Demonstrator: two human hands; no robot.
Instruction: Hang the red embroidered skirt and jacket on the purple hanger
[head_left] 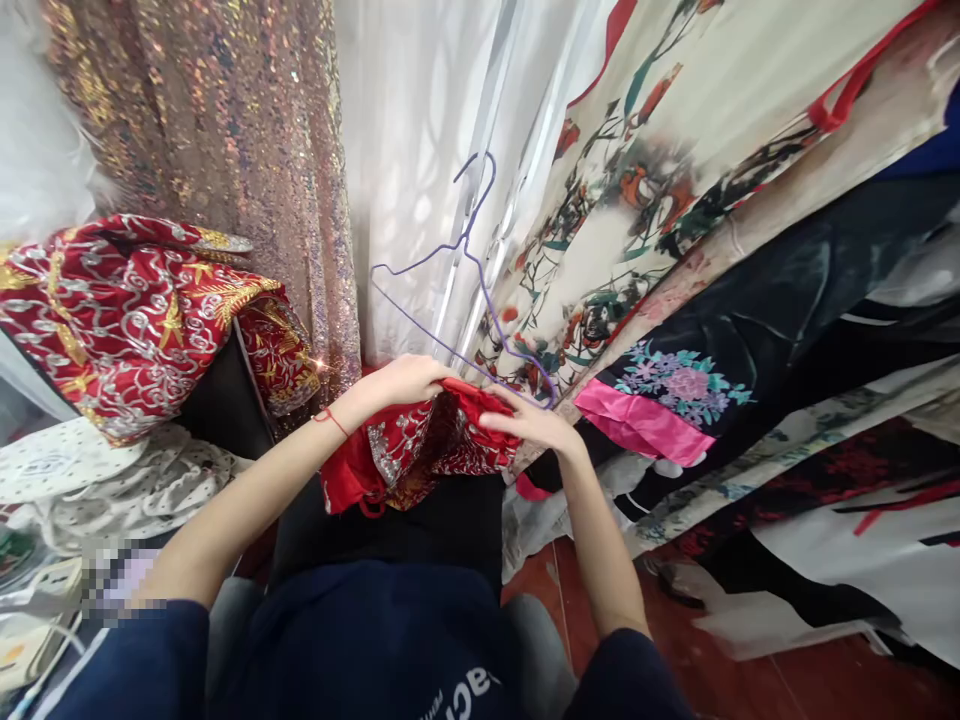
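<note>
A red garment with silver and gold embroidery (409, 440) lies over my lap, its plain red edge bunched between my hands. My left hand (411, 380), with a thin red cord at the wrist, grips the top of the cloth with its fingertips. On the other side, my right hand (534, 422) has its fingers bent over the red edge. A purple wire hanger (484, 275) stands tilted just beyond the garment, hook upward. Its lower bar passes behind my right hand; whether the fingers touch it I cannot tell.
Another red embroidered piece (142, 310) is heaped at the left, above white dotted fabric (150, 480). A sequined gown (225, 130) and white drapes hang in front. Along the right hang a floral cream garment (600, 230), a black one with pink trim (645, 420) and several others.
</note>
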